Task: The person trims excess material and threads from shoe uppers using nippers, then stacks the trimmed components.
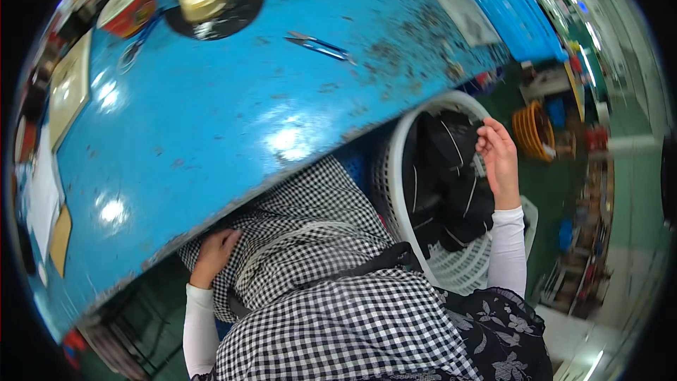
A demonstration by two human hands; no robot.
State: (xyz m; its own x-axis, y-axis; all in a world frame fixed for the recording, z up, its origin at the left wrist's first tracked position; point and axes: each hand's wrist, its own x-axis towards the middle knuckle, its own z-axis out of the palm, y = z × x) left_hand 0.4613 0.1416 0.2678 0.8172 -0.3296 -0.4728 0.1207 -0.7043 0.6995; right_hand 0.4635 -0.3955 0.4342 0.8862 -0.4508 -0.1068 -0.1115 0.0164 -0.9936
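My right hand (pixel 498 157) reaches down into a white plastic basket (pixel 392 169) beside me and pinches a fold of the black fabric with thin white stripes (pixel 441 176) piled inside. My left hand (pixel 214 252) rests on my lap under the table's edge, fingers lying on the black-and-white checked cloth (pixel 317 240) of my apron. Both arms wear white sleeves.
A worn blue table (pixel 211 113) fills the upper left. On it lie thread snips (pixel 321 46), a red-rimmed bowl (pixel 129 5), a yellowish object on a black disc (pixel 211 0) and cardboard pieces (pixel 67 88). Blue crates (pixel 515 7) stand far right; green floor with clutter beyond.
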